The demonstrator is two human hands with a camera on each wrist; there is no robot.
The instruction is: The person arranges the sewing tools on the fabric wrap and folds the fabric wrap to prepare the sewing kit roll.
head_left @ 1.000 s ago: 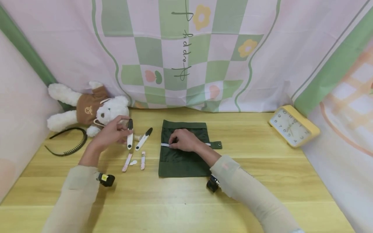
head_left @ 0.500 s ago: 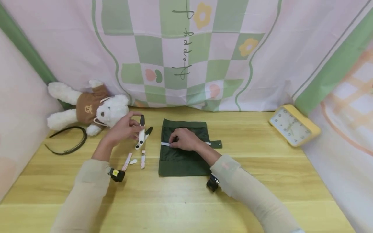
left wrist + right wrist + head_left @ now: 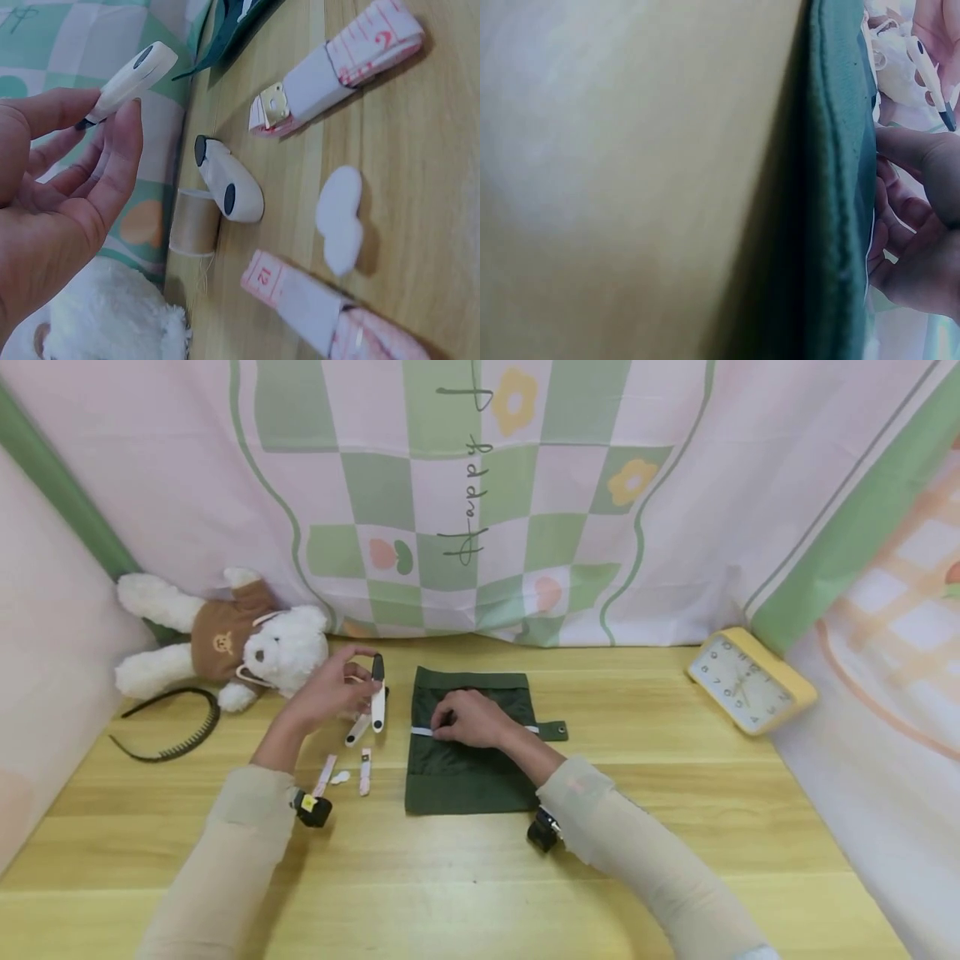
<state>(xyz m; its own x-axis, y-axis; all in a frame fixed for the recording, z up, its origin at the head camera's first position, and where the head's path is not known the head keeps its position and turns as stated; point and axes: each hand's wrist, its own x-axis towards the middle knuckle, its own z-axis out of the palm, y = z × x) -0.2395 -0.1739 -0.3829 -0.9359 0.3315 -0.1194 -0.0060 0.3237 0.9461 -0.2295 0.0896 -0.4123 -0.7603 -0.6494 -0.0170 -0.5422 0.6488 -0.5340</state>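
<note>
In the head view my left hand [image 3: 330,689] pinches thread snips [image 3: 378,708], white with a black end, between thumb and fingertips. They are raised left of a dark green fabric pouch [image 3: 472,797] that lies spread flat. A white elastic strip [image 3: 422,732] crosses the pouch. My right hand [image 3: 472,718] is over the pouch, with thumb and curled index finger pinching the strip. A second pair of snips [image 3: 229,184] lies on the table beside a beige thread spool [image 3: 193,223] in the left wrist view.
Two folded tape measures [image 3: 341,71] and a small white needle threader [image 3: 341,217] lie nearer the front. At left are a black headband [image 3: 202,735] and a white plush bear [image 3: 225,639]. A yellow clock [image 3: 750,681] stands at right. A patterned cloth [image 3: 442,502] hangs behind.
My left hand has carried the snips rightward toward the pouch, past the second pair on the table. The right hand stays at the elastic strip.
</note>
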